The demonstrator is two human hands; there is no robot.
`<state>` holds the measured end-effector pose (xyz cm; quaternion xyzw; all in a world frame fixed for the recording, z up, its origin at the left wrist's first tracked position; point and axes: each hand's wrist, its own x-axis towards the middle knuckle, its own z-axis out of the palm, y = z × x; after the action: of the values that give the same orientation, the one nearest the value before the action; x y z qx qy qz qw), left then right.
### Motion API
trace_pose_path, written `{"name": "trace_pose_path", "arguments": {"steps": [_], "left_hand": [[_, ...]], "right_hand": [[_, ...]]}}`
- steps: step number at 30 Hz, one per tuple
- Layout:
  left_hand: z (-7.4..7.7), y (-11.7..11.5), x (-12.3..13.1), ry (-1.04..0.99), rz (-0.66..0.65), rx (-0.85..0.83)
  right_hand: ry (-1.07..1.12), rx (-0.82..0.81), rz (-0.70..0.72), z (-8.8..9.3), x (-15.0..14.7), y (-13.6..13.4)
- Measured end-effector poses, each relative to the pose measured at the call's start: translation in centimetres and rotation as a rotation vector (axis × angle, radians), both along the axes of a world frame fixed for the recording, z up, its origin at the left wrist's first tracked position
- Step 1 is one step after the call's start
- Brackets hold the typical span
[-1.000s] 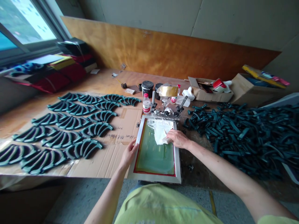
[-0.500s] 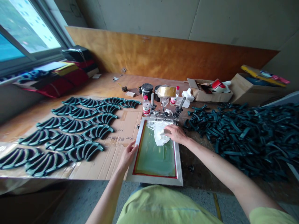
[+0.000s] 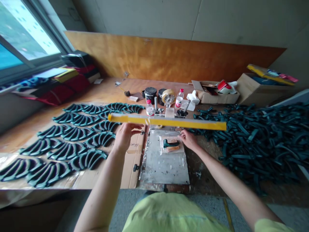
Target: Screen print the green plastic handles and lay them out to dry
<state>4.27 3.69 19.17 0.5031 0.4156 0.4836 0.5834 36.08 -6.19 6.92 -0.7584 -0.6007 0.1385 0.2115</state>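
Observation:
The screen-printing frame (image 3: 166, 121) is raised and seen nearly edge-on, with yellow tape along its front edge. My left hand (image 3: 126, 134) is just below its left part, fingers stretched to the right and apart from the thumb; contact with the frame is unclear. Beneath lies a grey metal base plate (image 3: 159, 167) with a small fixture (image 3: 172, 149) on it. One dark green curved handle (image 3: 171, 144) sits in that fixture. My right hand (image 3: 189, 139) is beside the handle's right end, fingers loosely bent with nothing visible in them.
Rows of fanned green handles (image 3: 55, 145) lie on cardboard at left. A large heap of similar handles (image 3: 260, 145) covers the right side. Behind stand red-capped bottles (image 3: 179, 99), black tubs (image 3: 151, 95) and cardboard boxes (image 3: 217, 98).
The frame has swung up from lying flat, uncovering the plate and handle. My left hand has moved up and forward. My right hand has let go of the white item and moved slightly right.

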Motion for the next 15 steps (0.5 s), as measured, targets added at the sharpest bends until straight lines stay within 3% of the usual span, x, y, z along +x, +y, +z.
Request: {"name": "trace_pose_path", "arguments": {"steps": [3,5,7,10,13,14,15], "left_hand": [[0.7,0.9,1.0,-0.011,0.053,0.038],[-0.6,-0.5,1.4,-0.021,0.116,0.037],[-3.4,-3.5,2.0,0.036,0.052,-0.109],[-8.6,-9.1,3.4,0.203,-0.293,-0.546],[-12.5,-12.0,3.9,0.194,-0.298,-0.678],[-13.4,-11.8,3.4,0.225,-0.257,-0.655],[-14.1,-11.1,2.5,0.287,-0.211,-0.611]], "right_hand": [[-0.064,0.012,0.188,-2.1,-2.5,-0.9],[-0.104,0.019,0.249,-2.0,-3.8,-1.2],[-0.086,0.062,0.232,-1.2,-5.4,-2.0],[-0.075,0.211,0.259,-0.3,-8.8,-3.9],[-0.082,0.295,0.552,-1.0,-10.4,-5.5],[-0.070,0.290,0.598,-1.5,-9.5,-5.7],[-0.059,0.270,0.557,-2.0,-7.7,-5.7]]}}
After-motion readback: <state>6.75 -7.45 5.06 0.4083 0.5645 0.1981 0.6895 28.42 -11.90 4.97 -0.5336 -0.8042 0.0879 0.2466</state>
